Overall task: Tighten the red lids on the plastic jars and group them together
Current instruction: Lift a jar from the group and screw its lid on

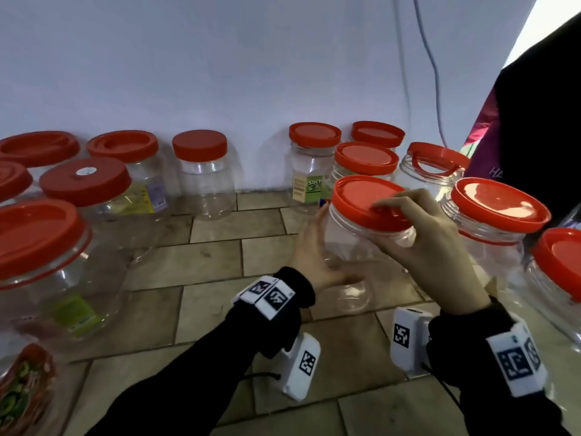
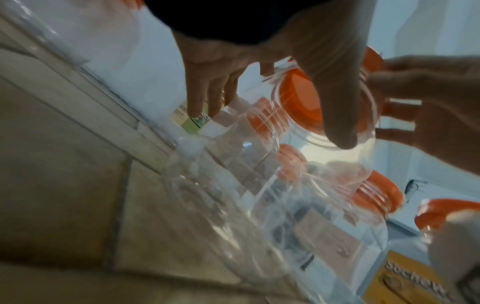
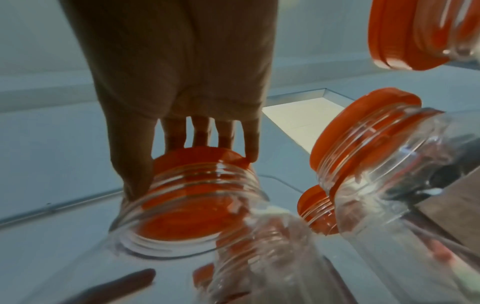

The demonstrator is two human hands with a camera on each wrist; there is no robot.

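Observation:
A clear plastic jar (image 1: pixel 349 250) is held tilted above the tiled floor, right of centre in the head view. My left hand (image 1: pixel 314 256) grips its body from the left, thumb and fingers wrapped round the clear wall (image 2: pixel 345 156). My right hand (image 1: pixel 421 234) grips the jar's red lid (image 1: pixel 361 199) at its near right rim, fingers curled over the top and thumb under the edge. In the right wrist view the lid (image 3: pixel 192 207) shows through the threaded neck, with my fingertips (image 3: pixel 249 152) on its rim.
Several red-lidded jars stand along the wall: a group at the left (image 1: pixel 85 184), one alone (image 1: pixel 201 171), a cluster behind the held jar (image 1: pixel 314 158), and big ones at the right (image 1: pixel 496 221). A person in dark clothing (image 1: pixel 540 121) stands at the far right.

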